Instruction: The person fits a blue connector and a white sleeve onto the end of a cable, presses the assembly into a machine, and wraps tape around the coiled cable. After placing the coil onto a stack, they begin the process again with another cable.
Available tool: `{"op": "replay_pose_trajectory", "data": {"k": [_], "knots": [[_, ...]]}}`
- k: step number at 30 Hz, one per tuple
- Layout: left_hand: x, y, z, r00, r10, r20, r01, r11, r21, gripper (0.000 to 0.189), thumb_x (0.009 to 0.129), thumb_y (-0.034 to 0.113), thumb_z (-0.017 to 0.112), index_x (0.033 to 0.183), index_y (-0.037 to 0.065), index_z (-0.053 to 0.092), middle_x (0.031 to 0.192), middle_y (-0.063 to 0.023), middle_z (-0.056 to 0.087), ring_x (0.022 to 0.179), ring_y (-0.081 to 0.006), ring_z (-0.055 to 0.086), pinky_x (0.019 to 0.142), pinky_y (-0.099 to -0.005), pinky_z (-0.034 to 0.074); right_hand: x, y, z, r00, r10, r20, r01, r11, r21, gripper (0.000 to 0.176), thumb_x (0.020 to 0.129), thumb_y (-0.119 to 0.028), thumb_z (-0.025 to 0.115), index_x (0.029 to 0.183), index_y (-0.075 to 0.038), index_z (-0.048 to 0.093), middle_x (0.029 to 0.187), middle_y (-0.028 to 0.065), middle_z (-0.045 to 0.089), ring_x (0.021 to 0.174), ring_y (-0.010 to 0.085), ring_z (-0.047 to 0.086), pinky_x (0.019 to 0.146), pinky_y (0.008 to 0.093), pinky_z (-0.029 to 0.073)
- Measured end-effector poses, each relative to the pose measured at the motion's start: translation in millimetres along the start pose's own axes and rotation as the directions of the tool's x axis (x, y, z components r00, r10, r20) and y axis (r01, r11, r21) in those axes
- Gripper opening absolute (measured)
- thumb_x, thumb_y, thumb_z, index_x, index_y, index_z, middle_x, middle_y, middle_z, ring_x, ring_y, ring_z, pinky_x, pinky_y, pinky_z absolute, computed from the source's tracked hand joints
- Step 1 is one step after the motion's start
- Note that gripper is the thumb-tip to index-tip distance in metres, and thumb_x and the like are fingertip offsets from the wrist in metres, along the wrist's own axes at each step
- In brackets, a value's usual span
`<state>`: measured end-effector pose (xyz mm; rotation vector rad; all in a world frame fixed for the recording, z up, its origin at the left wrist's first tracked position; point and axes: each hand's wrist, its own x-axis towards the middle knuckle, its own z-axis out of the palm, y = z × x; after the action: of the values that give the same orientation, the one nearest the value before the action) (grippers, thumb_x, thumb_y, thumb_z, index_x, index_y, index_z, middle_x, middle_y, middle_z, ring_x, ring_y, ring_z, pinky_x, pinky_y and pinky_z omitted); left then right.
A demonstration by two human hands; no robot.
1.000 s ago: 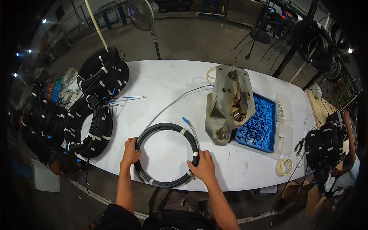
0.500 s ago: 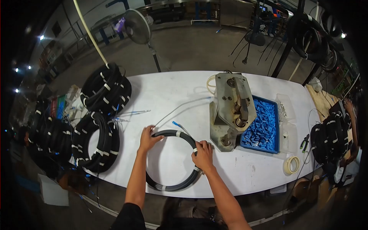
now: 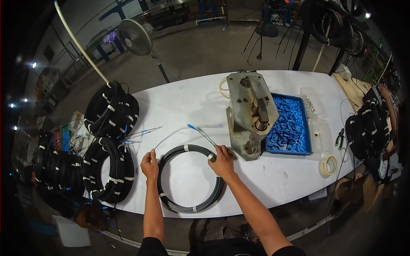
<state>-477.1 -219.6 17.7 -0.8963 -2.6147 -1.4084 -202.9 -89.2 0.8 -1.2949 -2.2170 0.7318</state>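
Note:
A coil of black cable, bound with white tape, lies on the white table in front of me. Left of the coil, my left hand pinches a thin light cable whose blurred free end reaches right, toward the press. My right hand has its fingers closed at the coil's upper right, around the cable there. A second cable end with a blue connector runs up and left from this hand. Whether the right fingers also hold the coil itself is hard to see.
A metal hand press stands right of the coil, beside a blue tray of small blue parts. Further right are a tape roll and pliers. Taped coils are stacked at left; another person's arm shows far right.
My left hand has come off the coil and moved left and down, with the light cable in its fingers. The blue-tipped end stands higher. The camera view has shifted.

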Motion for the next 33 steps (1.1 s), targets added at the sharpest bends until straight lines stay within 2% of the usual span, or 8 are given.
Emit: {"op": "replay_pose_trajectory", "data": {"k": [1,8,10,17,23,25,28,33], "knots": [[-2.7,0.0,-1.9,1.000,0.011,0.003,-0.011,0.999,0.042,0.041,0.093,0.037,0.062,0.079,-0.002,0.067,0.062,-0.0088,0.058,0.057,-0.0145,0.050,0.055,-0.0315,0.039,0.2,-0.4,0.6,1.000,0.009,-0.021,-0.008,1.000,0.010,0.067,0.074,-0.030,0.075,0.129,-0.005,0.048,0.118,0.0119,0.050,0.116,0.0344,0.047,0.100,0.0463,0.039],[-0.3,-1.7,-4.0,0.998,0.020,-0.052,-0.012,0.989,0.150,0.041,0.090,0.034,0.056,0.074,-0.003,0.062,0.064,-0.0167,0.058,0.059,-0.0299,0.057,0.058,-0.0404,0.043,-1.2,-2.4,-5.1,0.998,0.050,-0.042,-0.044,0.990,0.130,0.077,0.073,-0.036,0.078,0.134,-0.005,0.042,0.120,0.0164,0.050,0.113,0.0351,0.051,0.097,0.0465,0.042],[-1.6,-6.8,-7.0,0.986,-0.017,-0.166,0.046,0.984,0.171,0.039,0.087,0.031,0.050,0.074,-0.003,0.063,0.070,-0.0186,0.061,0.066,-0.0375,0.059,0.062,-0.0451,0.044,-5.9,-9.1,-4.5,0.964,0.021,-0.266,-0.019,1.000,0.008,0.090,0.071,-0.034,0.081,0.140,-0.006,0.031,0.122,0.0202,0.049,0.115,0.0353,0.050,0.095,0.0474,0.042],[-0.6,-14.5,-7.3,0.980,0.013,-0.197,0.044,0.959,0.281,0.039,0.083,0.033,0.049,0.072,-0.002,0.063,0.076,-0.0188,0.059,0.074,-0.0399,0.060,0.066,-0.0478,0.044,-7.7,-10.0,-7.9,0.982,0.055,-0.183,-0.017,0.979,0.203,0.107,0.068,-0.029,0.085,0.146,-0.008,0.014,0.121,0.0210,0.050,0.113,0.0376,0.053,0.092,0.0475,0.044],[2.9,-13.8,-4.2,0.982,-0.069,-0.174,0.136,0.903,0.408,0.041,0.087,0.036,0.049,0.074,0.001,0.065,0.077,-0.0185,0.060,0.081,-0.0403,0.061,0.072,-0.0488,0.045,-17.0,-4.4,-16.1,0.983,0.065,-0.173,0.018,0.899,0.439,0.093,0.071,-0.032,0.081,0.141,-0.004,0.026,0.126,0.0207,0.048,0.117,0.0349,0.050,0.095,0.0461,0.042],[4.1,-11.6,-1.1,0.990,-0.099,-0.099,0.133,0.889,0.437,0.043,0.089,0.040,0.048,0.077,0.002,0.066,0.079,-0.0180,0.062,0.083,-0.0400,0.061,0.074,-0.0491,0.046,-16.7,15.2,-8.1,0.902,-0.164,-0.399,0.325,0.867,0.378,0.079,0.077,-0.036,0.076,0.137,-0.004,0.037,0.128,0.0225,0.046,0.114,0.0348,0.051,0.093,0.0435,0.044],[11.5,-13.3,2.2,0.979,-0.197,0.050,0.150,0.867,0.475,0.045,0.092,0.045,0.050,0.084,0.005,0.069,0.086,-0.0168,0.067,0.087,-0.0381,0.063,0.076,-0.0482,0.047,-17.3,23.0,-13.3,0.904,-0.241,-0.352,0.395,0.783,0.480,0.059,0.084,-0.036,0.069,0.130,-0.006,0.047,0.130,0.0235,0.044,0.112,0.0355,0.053,0.090,0.0403,0.046],[21.2,-33.7,17.5,0.977,0.080,0.199,-0.123,0.969,0.213,0.034,0.094,0.031,0.052,0.093,0.001,0.068,0.073,-0.0147,0.064,0.069,-0.0277,0.063,0.064,-0.0390,0.047,-13.0,24.3,-11.5,0.953,-0.168,-0.252,0.278,0.814,0.511,0.026,0.094,-0.014,0.056,0.118,-0.005,0.057,0.119,0.0192,0.055,0.089,0.0286,0.063,0.077,0.0365,0.050]]}}
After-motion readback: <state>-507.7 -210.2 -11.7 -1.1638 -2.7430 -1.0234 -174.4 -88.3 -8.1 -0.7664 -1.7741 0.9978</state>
